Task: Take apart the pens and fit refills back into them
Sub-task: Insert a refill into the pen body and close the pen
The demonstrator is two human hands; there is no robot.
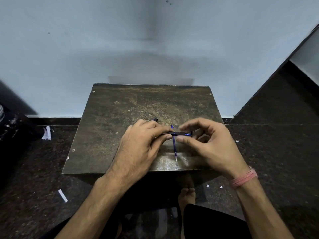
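A dark pen barrel (177, 134) with a blue sheen is held level above the worn wooden table (110, 118). My left hand (139, 147) grips its left end between thumb and fingers. My right hand (212, 144) pinches its right end with thumb and forefinger. Beneath the barrel, a thin blue refill (175, 149) lies on the table, its pale end pointing toward me. Another dark pen part (155, 120) pokes out behind my left hand's knuckles, mostly hidden.
The small table stands against a pale wall on a dark speckled floor. Paper scraps (62, 195) lie on the floor at left and right. My bare foot (187, 195) shows under the table's front edge. A dark slab (276, 100) leans at right.
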